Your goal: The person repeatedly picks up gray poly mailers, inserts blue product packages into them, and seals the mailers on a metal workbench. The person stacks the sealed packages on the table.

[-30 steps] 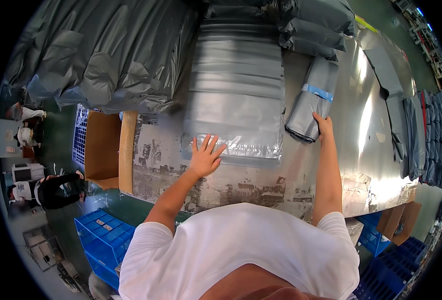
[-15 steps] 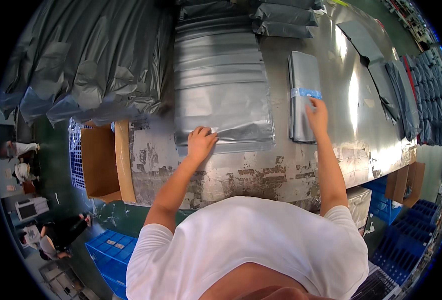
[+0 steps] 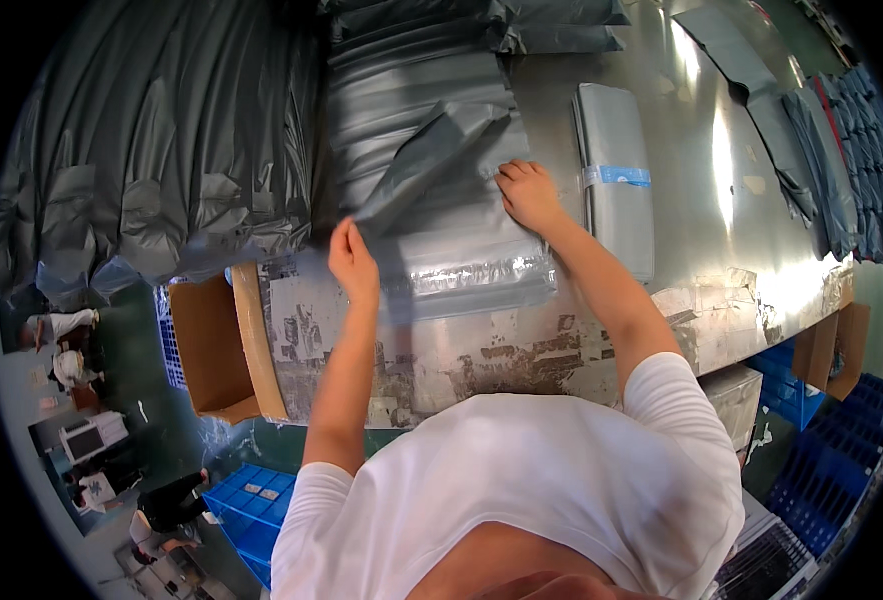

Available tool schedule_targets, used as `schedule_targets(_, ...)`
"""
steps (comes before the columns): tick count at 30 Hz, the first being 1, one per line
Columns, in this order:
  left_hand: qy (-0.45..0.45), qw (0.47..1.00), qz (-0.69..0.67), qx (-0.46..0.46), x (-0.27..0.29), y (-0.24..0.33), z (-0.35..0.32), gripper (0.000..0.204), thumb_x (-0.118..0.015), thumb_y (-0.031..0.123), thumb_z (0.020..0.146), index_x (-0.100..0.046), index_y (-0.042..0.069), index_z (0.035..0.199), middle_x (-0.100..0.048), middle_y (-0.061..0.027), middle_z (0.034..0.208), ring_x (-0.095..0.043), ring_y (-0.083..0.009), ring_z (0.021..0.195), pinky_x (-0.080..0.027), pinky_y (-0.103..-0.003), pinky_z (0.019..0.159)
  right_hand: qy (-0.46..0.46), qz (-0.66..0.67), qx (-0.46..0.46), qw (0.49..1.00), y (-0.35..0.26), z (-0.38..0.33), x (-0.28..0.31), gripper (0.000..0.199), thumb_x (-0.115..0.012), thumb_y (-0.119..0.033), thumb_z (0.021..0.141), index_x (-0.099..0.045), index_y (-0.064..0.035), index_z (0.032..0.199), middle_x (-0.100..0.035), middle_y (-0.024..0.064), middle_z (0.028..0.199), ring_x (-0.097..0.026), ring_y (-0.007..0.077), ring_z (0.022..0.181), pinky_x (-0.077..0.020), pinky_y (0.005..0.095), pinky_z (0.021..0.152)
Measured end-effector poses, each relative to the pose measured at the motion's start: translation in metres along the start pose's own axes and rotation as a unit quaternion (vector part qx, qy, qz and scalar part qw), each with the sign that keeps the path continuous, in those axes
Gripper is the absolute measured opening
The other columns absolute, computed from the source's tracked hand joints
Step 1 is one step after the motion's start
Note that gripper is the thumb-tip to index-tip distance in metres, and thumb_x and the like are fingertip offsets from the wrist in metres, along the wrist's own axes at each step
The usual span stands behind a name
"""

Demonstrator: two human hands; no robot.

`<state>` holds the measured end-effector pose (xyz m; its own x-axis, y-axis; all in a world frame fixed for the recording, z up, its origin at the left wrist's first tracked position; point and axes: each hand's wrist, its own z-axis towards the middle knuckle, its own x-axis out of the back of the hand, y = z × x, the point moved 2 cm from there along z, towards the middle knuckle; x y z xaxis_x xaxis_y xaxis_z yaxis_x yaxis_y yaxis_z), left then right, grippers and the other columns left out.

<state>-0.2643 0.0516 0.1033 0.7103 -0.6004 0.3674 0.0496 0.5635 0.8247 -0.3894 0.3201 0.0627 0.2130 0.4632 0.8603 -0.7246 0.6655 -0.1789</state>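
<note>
Left hand (image 3: pixel 354 262) peels a glossy grey bag (image 3: pixel 432 160) off the stack (image 3: pixel 452 250)

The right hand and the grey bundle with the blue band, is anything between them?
Nothing: in the head view only bare metal table separates the right hand from the banded bundle.

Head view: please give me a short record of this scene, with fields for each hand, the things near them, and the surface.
left hand: lifts the top grey bag by its corner; fingers pinched on it
right hand: flat on the stack of grey bags, pressing it down
bundle: folded grey bags with a blue band, lying right of the stack, apart from the right hand
surface: worn metal table
left of table: open cardboard box
floor: blue crates
</note>
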Motion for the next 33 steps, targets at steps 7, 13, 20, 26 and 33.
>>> schedule_targets(7, 0.021, 0.996, -0.03, -0.078, -0.005, 0.076, 0.107, 0.014, -0.051, 0.007, 0.087, -0.06, 0.0, 0.095, -0.057, -0.002, 0.077, -0.046, -0.007, 0.064, -0.039, -0.02, 0.06, -0.09, -0.04, 0.069, 0.993, -0.01, 0.026, -0.042, 0.017, -0.055, -0.015, 0.067, -0.06, -0.0075, 0.082, -0.06, 0.0063, 0.091, -0.055, 0.0207, 0.091, -0.0433, 0.0363, 0.08)
schedule_targets(13, -0.037, 0.99, 0.006, -0.139, -0.011, 0.098, 0.103, 0.012, -0.053, 0.006, 0.085, -0.061, 0.002, 0.094, -0.055, -0.0057, 0.07, -0.046, -0.0087, 0.059, -0.038, -0.022, 0.056, -0.069, -0.081, 0.053, 0.993, -0.035, 0.025, -0.063, 0.016, -0.054, -0.013, 0.071, -0.06, -0.0062, 0.085, -0.061, 0.0087, 0.089, -0.058, 0.0256, 0.088, -0.044, 0.0384, 0.081)
schedule_targets(20, -0.155, 0.974, 0.091, -0.137, -0.013, 0.074, 0.08, 0.013, -0.055, 0.007, 0.084, -0.062, 0.004, 0.094, -0.063, -0.0082, 0.08, -0.058, -0.0158, 0.068, -0.045, -0.024, 0.063, -0.175, -0.054, 0.116, 0.976, -0.057, 0.044, -0.039, 0.015, -0.05, -0.011, 0.072, -0.059, -0.0042, 0.082, -0.058, 0.0101, 0.087, -0.058, 0.0254, 0.087, -0.0476, 0.0368, 0.071)
schedule_targets(26, -0.316, 0.878, 0.227, -0.279, -0.007, 0.021, -0.003, 0.013, -0.056, 0.005, 0.075, -0.06, 0.006, 0.087, -0.06, -0.0083, 0.104, -0.057, -0.0246, 0.1, -0.044, -0.039, 0.085, -0.164, 0.042, 0.176, 0.97, -0.116, -0.042, -0.022, 0.018, -0.051, -0.013, 0.073, -0.057, -0.0036, 0.087, -0.059, 0.012, 0.099, -0.059, 0.0265, 0.09, -0.0488, 0.0372, 0.073)
schedule_targets(33, -0.354, 0.871, 0.264, -0.215, 0.023, -0.011, -0.087, 0.012, -0.055, 0.011, 0.075, -0.06, 0.006, 0.085, -0.057, -0.0072, 0.108, -0.052, -0.0255, 0.107, -0.04, -0.042, 0.088, -0.476, 0.2, -0.075, 0.853, -0.134, -0.085, 0.0, 0.031, -0.044, -0.016, 0.083, -0.05, -0.0064, 0.112, -0.056, 0.0139, 0.106, -0.054, 0.033, 0.098, -0.0438, 0.0407, 0.085)
